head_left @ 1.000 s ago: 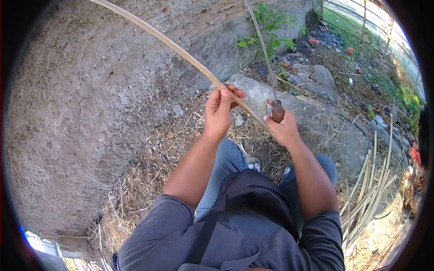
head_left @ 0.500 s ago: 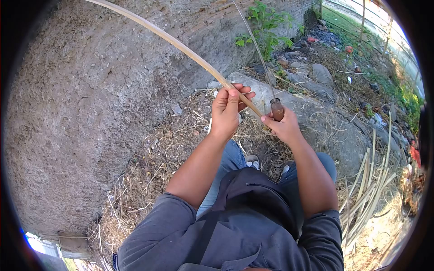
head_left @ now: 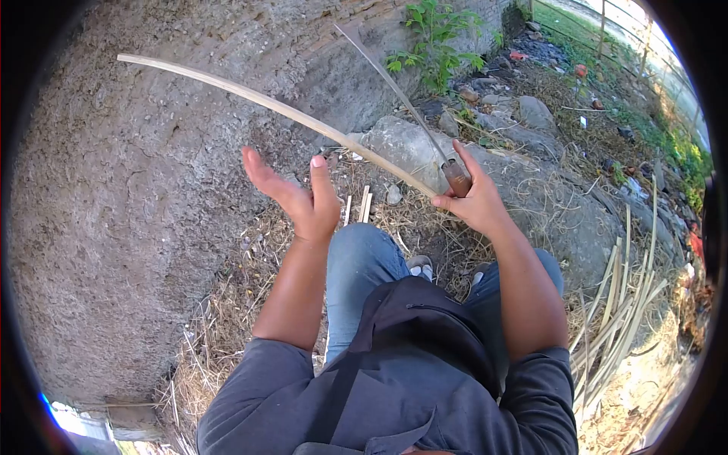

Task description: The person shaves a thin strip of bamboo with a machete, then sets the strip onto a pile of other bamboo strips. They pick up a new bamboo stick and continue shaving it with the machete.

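Note:
My right hand [head_left: 474, 193] is closed on the brown handle of a long knife [head_left: 457, 178] and on the lower end of a pale wooden strip [head_left: 288, 111]. The narrow blade points up and to the left. From my right hand the strip runs in a slight curve to the upper left, its far end in view against the rough wall. Below the strip, my left hand [head_left: 299, 199] holds nothing, its fingers and thumb spread apart and not touching the strip.
A rough wall [head_left: 114, 212] fills the left side. A large rock [head_left: 561, 205] lies at the right, with a bundle of thin strips [head_left: 618, 322] below it. A leafy plant [head_left: 437, 45] grows at the top. Short pale pieces [head_left: 365, 203] stand beyond my knee.
My left hand has let go of the strip and moved left, its fingers opening. The blade now leans further left, and the strip's far end has come into view.

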Demonstrator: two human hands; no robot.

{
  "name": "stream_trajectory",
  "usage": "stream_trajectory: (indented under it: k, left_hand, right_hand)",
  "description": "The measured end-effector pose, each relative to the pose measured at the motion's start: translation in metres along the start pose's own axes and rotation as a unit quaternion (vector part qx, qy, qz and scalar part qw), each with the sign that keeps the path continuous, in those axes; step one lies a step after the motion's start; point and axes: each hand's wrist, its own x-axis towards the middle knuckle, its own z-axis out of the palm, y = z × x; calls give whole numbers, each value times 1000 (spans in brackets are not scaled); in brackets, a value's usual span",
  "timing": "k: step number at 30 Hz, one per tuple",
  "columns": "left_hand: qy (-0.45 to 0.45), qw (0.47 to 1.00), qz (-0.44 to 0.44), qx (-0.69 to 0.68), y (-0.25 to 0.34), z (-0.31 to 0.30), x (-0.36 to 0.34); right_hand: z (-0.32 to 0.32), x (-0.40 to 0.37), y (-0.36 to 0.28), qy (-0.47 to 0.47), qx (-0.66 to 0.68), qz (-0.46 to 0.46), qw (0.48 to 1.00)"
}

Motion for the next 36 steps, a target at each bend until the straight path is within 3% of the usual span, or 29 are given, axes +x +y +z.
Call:
stream_trajectory:
  k: [2,8,11,14,17,20,21,23,27,33,36]
  left_hand:
    - [-28,965,243,99,-2,-28,38]
    - [-151,830,298,447,-22,-82,115]
    - [-285,815,267,428,-40,-104,146]
    - [-475,768,140,407,-27,-108,145]
    - [-533,754,25,383,-32,-121,111]
    - [-543,740,2,396,-55,-140,69]
    - [-535,743,-31,402,-54,-143,51]
    - [-513,746,-95,414,-48,-145,14]
    - [-469,818,-123,311,-59,-150,-71]
    - [-491,812,-253,189,-43,-155,-128]
    - [-503,780,-327,178,-37,-155,-138]
  right_hand:
    - [-4,-1,1,-7,-29,-3,1000]
    - [-7,-3,-9,-45,-94,17,994]
    - [-7,-1,0,-46,-120,1,992]
    - [-21,-1,-2,-1,-246,6,969]
    - [-38,-2,-4,93,-353,-25,931]
    - [-52,-1,7,202,-412,-104,882]
    - [-52,-4,-1,212,-411,-86,882]
    - [-52,-2,0,198,-416,-71,885]
    - [-38,0,12,153,-418,-85,892]
    - [-10,-4,14,23,-467,-163,869]
    - [3,-5,19,-41,-482,-184,856]
